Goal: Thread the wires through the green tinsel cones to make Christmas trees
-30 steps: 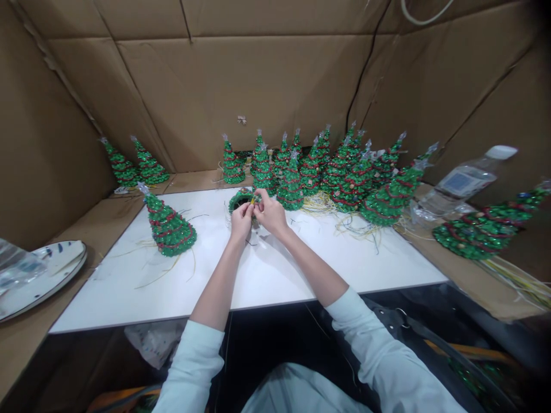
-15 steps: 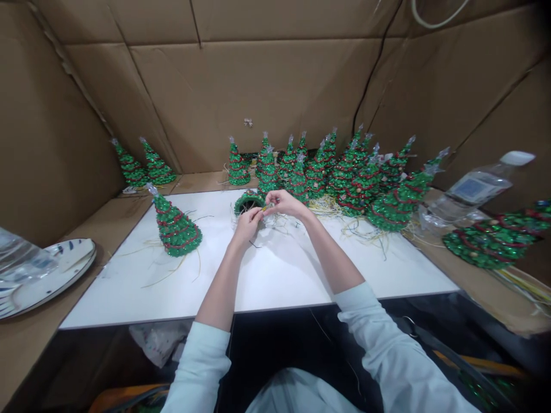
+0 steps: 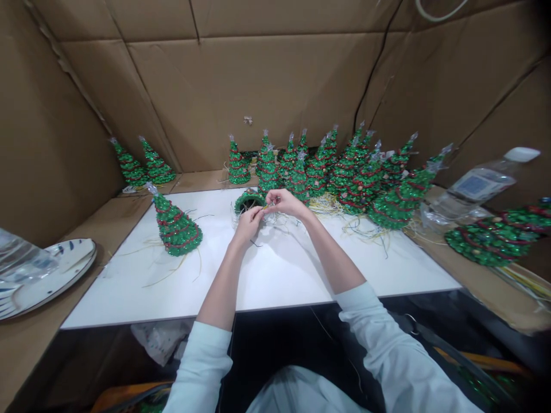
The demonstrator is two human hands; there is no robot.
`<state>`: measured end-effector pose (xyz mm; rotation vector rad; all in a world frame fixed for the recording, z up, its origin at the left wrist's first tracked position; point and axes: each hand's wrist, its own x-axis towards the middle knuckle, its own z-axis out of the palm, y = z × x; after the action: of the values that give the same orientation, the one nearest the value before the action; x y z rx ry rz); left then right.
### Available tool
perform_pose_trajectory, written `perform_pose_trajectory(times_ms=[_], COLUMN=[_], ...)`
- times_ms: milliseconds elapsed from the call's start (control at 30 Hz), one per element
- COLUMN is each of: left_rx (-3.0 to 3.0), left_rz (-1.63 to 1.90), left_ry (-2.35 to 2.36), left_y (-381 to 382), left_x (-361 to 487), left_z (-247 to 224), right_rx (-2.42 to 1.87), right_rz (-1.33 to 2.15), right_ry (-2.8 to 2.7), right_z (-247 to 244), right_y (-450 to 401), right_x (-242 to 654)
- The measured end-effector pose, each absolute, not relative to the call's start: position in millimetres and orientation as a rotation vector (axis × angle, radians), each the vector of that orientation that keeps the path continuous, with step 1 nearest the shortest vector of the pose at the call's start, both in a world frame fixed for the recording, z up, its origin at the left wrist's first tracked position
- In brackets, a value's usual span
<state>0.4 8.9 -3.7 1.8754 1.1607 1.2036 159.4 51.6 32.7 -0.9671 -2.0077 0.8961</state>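
A green bead Christmas tree point(image 3: 243, 199) lies on its side on the white board point(image 3: 284, 275), its hollow base facing me and thin loose wires sticking out. Right in front of that base, my left hand point(image 3: 248, 226) is closed in a pinch on a thin yellow wire point(image 3: 264, 207). Beside it, my right hand point(image 3: 283, 203) pinches at the same wire, fingertips close to those of the left. Exactly how the wire runs between the fingers is too small to make out. To the left, another bead tree point(image 3: 177, 229) with red garland and a clear star stands upright.
Several bead trees point(image 3: 344, 175) crowd the back right, with a tangle of wires point(image 3: 327, 205) by their bases. A plastic bottle point(image 3: 477, 186) and a tilted tree point(image 3: 491, 241) are at right. A plate point(image 3: 81, 255) lies left. Cardboard walls point(image 3: 258, 74) enclose the board.
My hands stay in nearly the same place, with only slight finger movement at the yellow wire. The view has shifted a little; the trees have not moved.
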Motion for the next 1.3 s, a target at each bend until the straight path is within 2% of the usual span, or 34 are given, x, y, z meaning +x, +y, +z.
perform_pose_trajectory(times_ms=[500, 667, 967, 1300], left_rx=[1.811, 1.566, 1.298, 1.369], left_rz=[1.231, 1.406, 1.480, 1.491], left_ry=[1.148, 1.074, 1.003, 1.027], left_y=[13.4, 21.2, 24.4, 25.8], left_x=[0.5, 2.3, 7.4, 6.1], left_z=[-6.0, -7.5, -13.3, -17.0], right_rx=[-0.979, -1.024, -1.241, -1.292], right_rz=[0.976, 0.703, 0.250, 0.148], right_ry=[-1.905, -1.663, -1.878, -1.882], right_z=[28.3, 27.4, 21.5, 20.3], right_y=[50.7, 29.5, -0.1, -0.6], right_x=[157.4, 146.1, 118.6, 114.3])
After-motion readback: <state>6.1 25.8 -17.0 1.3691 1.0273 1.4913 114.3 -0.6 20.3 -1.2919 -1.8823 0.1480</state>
